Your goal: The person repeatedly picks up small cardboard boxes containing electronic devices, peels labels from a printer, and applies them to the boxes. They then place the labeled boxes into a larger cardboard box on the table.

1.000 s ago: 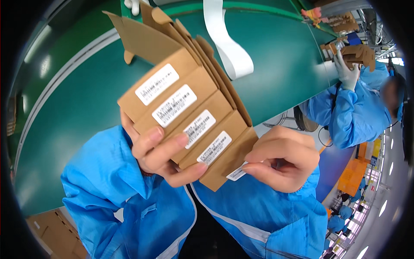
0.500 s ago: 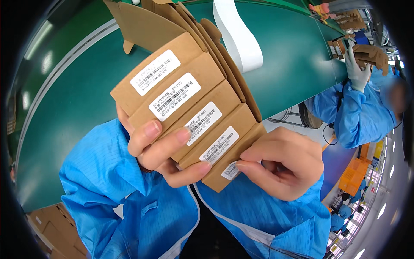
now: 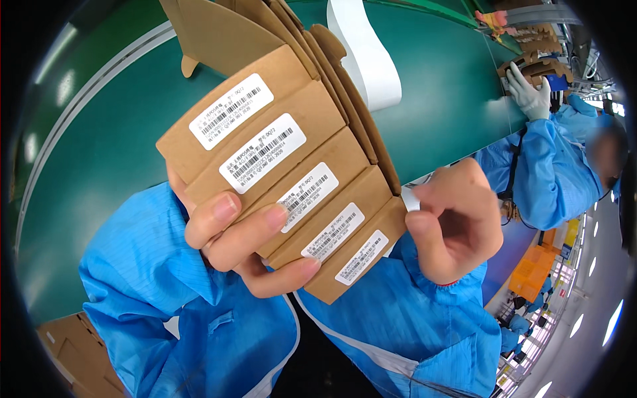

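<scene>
My left hand [image 3: 249,239] is wrapped round a stack of several flat brown cardboard boxes [image 3: 199,159], its fingers across their edges. Each visible edge bears a white barcode label [image 3: 263,152]. The label on the nearest box [image 3: 361,257] is fully in sight, while my fingers partly cover labels in the middle. Unfolded flaps [image 3: 229,36] stand out at the stack's far end. Just right of the stack, my right hand [image 3: 458,222] pinches a small white piece of paper or label [image 3: 411,199] between thumb and forefinger; which of the two it is, I cannot tell.
A green work surface [image 3: 106,199] lies beneath, with a curling white paper strip [image 3: 371,66] beyond the boxes. At the far right, a co-worker's gloved hand [image 3: 529,93] is by other cardboard boxes. Brown cartons [image 3: 76,355] are at lower left, an orange bin [image 3: 534,272] at right.
My right hand has moved up and right, off the nearest box's label, and now a white piece shows in its pinch. The stack has shifted slightly left. The co-worker's glove has moved.
</scene>
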